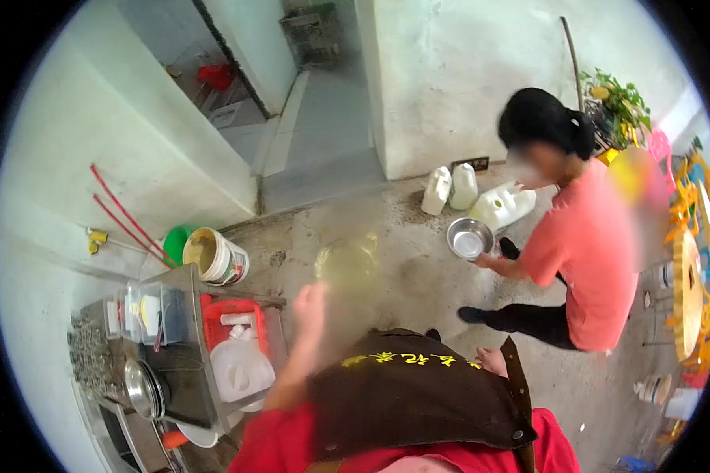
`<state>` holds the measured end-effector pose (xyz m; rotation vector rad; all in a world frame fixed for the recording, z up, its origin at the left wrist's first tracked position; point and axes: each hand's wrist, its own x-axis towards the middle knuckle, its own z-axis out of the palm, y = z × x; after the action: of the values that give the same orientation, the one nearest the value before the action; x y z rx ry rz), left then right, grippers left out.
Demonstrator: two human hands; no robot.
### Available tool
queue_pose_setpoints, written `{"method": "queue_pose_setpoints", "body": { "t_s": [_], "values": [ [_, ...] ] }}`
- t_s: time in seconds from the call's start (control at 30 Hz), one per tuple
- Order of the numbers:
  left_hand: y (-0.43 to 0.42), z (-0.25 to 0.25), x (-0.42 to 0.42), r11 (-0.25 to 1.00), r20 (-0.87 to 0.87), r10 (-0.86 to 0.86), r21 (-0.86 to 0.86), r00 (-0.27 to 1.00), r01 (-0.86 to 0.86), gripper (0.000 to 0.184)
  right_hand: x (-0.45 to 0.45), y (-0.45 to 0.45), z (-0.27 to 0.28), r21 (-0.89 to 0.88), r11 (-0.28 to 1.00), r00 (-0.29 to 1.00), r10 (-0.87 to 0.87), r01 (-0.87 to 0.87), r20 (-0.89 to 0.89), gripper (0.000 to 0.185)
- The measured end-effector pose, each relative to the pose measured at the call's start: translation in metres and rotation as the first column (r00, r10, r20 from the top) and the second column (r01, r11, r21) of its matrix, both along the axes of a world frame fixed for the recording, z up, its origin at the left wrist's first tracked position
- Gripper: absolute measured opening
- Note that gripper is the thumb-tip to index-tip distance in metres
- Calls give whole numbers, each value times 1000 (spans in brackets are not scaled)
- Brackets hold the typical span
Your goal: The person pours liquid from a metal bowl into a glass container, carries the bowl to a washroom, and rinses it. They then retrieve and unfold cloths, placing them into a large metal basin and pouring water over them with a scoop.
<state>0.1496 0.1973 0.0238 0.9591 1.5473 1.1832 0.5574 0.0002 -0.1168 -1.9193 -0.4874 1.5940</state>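
Observation:
Smeared by motion, my left hand [309, 309] is raised in front of me, left of the middle. Just beyond it is a blurred, see-through yellowish shape [349, 258]; whether the hand touches it is unclear. Beside the edge of my brown apron [418, 394] shows part of my right hand [493, 362], low and right of the middle, its fingers too small and partly hidden to read. To the right, a crouching person [592, 260] in a pink shirt has a hand at a metal bowl [469, 238] near a white jug [503, 206].
Two more white jugs [437, 190] stand by the wall. At left are a bucket [222, 260], a green container [177, 243], a red basket [213, 325] and a counter [193, 394] with metal bowls [142, 388]. Stacked yellow items [686, 299] line the right side.

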Motion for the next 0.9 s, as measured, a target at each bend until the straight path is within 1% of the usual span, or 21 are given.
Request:
{"method": "queue_pose_setpoints", "body": {
  "t_s": [0.07,0.1,0.13,0.2,0.27,0.3,0.37,0.4,0.43,0.47,0.53,0.57,0.6,0.67,0.73,0.87,0.9],
  "values": [
    [7,0,-9,1000,14,-22,23,1000,22,23,-21,8,8,-44,999,999,-32,32,-2,35],
    [9,-1,-13,999,25,-18,38,1000,17,24,-30,13,13,-129,989,997,-75,76,10,40],
    [11,-2,-16,999,37,-12,53,999,10,25,-33,12,2,-133,988,997,-81,81,11,40],
    [15,-3,-23,998,48,-17,55,999,15,26,-40,19,-18,-121,986,988,-126,114,-91,42],
    [19,-3,-26,998,65,-23,60,998,19,26,-45,18,-26,-103,989,992,-113,107,-55,42],
    [22,-2,-27,999,86,-9,35,996,6,27,-46,21,-27,-86,992,995,-92,90,-24,43],
    [24,-6,-30,1000,110,6,-3,994,-6,31,-43,25,-28,-109,992,997,-72,71,-6,43],
    [25,-13,-32,1000,59,-2,2,998,2,31,-42,24,-30,-130,990,999,-48,48,4,43],
    [24,-16,-32,1000,6,-9,3,1000,9,31,-35,20,-43,-140,987,996,-84,82,-8,45],
    [22,-18,-31,1000,7,-10,-10,1000,10,31,-26,12,-53,-152,985,996,-84,82,-7,45],
    [22,-17,-28,998,33,-9,-57,999,11,31,-15,3,-57,-125,979,985,-167,163,-29,43],
    [21,-21,-28,998,34,-8,-60,999,10,31,-10,-3,-58,-116,972,979,-205,203,-8,45],
    [20,-27,-28,998,64,-2,-55,998,5,31,-5,-9,-57,-119,972,979,-203,201,-6,45],
    [17,-39,-28,998,99,15,-55,995,-10,31,9,-21,-54,-216,965,985,-129,151,113,43],
    [13,-44,-27,999,16,-25,-42,1000,26,31,17,-32,-45,-225,965,975,-88,134,204,38],
    [6,-50,-22,996,78,-6,-88,997,13,30,22,-46,-18,-196,977,956,-25,85,291,36],
    [5,-55,-21,998,59,-9,-55,998,13,30,20,-46,-11,-179,981,953,-17,74,301,35]
  ]
}}
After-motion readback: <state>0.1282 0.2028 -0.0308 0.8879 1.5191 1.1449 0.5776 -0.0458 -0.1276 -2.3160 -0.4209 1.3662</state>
